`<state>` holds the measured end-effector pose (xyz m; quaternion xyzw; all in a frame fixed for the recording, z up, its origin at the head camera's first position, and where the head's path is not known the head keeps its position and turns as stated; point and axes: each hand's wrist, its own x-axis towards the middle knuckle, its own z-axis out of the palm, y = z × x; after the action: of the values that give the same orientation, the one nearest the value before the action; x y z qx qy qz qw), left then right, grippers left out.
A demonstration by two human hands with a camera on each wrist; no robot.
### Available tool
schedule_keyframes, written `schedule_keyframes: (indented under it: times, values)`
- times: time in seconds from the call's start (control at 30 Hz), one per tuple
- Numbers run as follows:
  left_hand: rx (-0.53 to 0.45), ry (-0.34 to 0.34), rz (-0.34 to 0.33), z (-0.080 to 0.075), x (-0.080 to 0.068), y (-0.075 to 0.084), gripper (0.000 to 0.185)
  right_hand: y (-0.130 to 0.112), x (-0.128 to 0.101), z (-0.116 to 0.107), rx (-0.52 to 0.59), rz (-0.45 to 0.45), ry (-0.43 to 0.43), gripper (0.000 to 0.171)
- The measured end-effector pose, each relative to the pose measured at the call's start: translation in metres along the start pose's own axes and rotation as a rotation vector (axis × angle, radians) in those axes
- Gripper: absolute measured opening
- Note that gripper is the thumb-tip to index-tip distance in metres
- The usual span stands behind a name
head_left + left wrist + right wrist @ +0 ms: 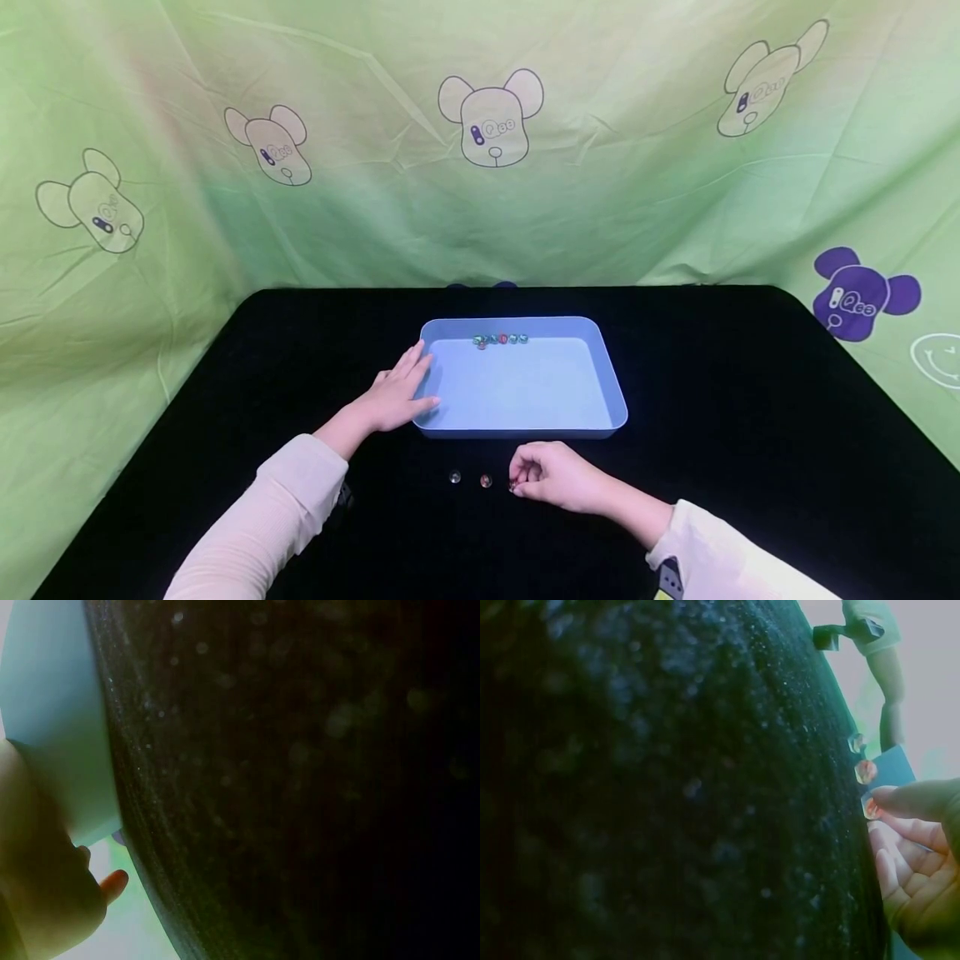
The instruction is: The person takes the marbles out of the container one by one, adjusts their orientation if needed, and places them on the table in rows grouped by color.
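My right hand (558,477) pinches a reddish glass marble (871,808) between thumb and fingertips, low over the black cloth in front of the tray. To its left on the cloth lie an orange-tinted marble (486,481) and a clear marble (454,477). My left hand (393,396) rests on the left rim of the blue tray (517,432), fingers straight and spread, thumb reaching inside. Along the tray's far wall sits a row of several greenish marbles (522,339) with a red one (503,339) among them; another marble (482,345) lies just in front of the row.
A black cloth (720,400) covers the table under the tray. Behind and at both sides hangs a green curtain (600,225) printed with bear heads. The right wrist wears a dark band (670,579).
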<state>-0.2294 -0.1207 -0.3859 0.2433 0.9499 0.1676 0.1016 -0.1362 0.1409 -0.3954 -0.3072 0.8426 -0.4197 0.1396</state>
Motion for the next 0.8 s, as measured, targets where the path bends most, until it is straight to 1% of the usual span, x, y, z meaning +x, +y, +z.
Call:
schedule_keyframes:
  times: [0.2, 0.4, 0.63, 0.8]
  values:
    - [0.019, 0.005, 0.015, 0.000, 0.002, -0.001, 0.070, -0.001, -0.001, -0.002, 0.038, 0.000, 0.010, 0.009]
    - [0.008, 0.000, 0.011, -0.001, 0.001, 0.000, 0.070, -0.001, -0.002, -0.005, 0.091, 0.014, 0.012, 0.009]
    - [0.002, 0.008, 0.015, 0.000, 0.000, 0.000, 0.070, -0.002, -0.002, -0.011, 0.092, 0.020, 0.010, 0.010]
    - [-0.006, 0.009, 0.007, 0.000, 0.000, 0.000, 0.070, -0.003, -0.001, -0.015, 0.066, 0.009, 0.014, 0.010]
